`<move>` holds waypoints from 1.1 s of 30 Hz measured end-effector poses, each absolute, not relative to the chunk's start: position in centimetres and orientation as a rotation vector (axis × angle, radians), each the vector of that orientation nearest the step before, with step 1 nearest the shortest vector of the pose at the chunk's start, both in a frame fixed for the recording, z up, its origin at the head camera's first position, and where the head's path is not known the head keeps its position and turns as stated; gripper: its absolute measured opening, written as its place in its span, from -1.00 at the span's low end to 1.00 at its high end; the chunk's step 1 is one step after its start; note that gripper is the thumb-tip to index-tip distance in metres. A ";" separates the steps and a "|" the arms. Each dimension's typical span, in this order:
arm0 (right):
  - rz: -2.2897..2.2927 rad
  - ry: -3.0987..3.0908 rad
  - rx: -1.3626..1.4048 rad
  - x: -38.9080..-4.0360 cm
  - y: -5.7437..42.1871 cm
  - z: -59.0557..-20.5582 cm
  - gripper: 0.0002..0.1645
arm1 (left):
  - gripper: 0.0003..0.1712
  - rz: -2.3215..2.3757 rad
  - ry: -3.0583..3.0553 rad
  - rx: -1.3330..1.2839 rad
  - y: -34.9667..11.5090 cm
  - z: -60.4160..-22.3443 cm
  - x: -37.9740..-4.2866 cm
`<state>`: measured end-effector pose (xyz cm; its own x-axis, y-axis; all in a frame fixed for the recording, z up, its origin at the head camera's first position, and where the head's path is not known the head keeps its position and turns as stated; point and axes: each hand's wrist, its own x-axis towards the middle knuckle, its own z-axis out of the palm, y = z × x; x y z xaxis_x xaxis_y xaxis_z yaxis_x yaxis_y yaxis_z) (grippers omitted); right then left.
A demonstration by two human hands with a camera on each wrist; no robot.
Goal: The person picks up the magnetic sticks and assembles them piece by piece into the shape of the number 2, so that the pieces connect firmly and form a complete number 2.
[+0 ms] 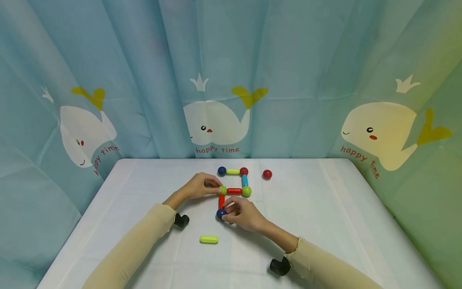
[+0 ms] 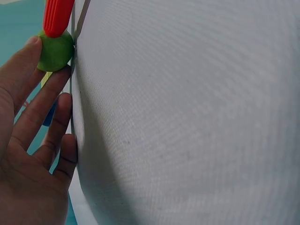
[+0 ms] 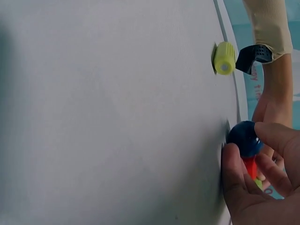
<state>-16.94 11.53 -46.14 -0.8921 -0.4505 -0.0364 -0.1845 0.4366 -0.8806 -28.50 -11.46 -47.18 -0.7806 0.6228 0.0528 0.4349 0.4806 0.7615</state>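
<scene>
My left hand (image 1: 200, 186) pinches a green ball (image 2: 57, 52) between thumb and fingers. From that ball a red rod (image 1: 221, 200) runs down to a dark blue ball (image 3: 246, 138), which my right hand (image 1: 244, 214) grips between thumb and fingertips. A second red rod (image 1: 234, 191) joins the pinched green ball to another green ball (image 1: 246, 191) on its right. Above that, a light blue rod (image 1: 245, 180) leads to a red ball (image 1: 244, 171). A yellow-green rod (image 1: 233, 171) links the red ball to a second dark blue ball (image 1: 221, 171).
A loose red ball (image 1: 267, 174) lies right of the joined pieces. Nearer the front, a loose yellow-green rod (image 1: 209, 239) rests on the white tabletop (image 1: 325, 224). A blue curtain (image 1: 296, 80) with whale prints hangs behind the table. Each wrist carries a black camera (image 1: 280, 266).
</scene>
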 end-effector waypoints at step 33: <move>-1.268 2.362 -1.072 -13.6 11.7 -45.3 -0.45 | -0.79 1.197 2.498 0.919 -11.3 -47.0 -28.4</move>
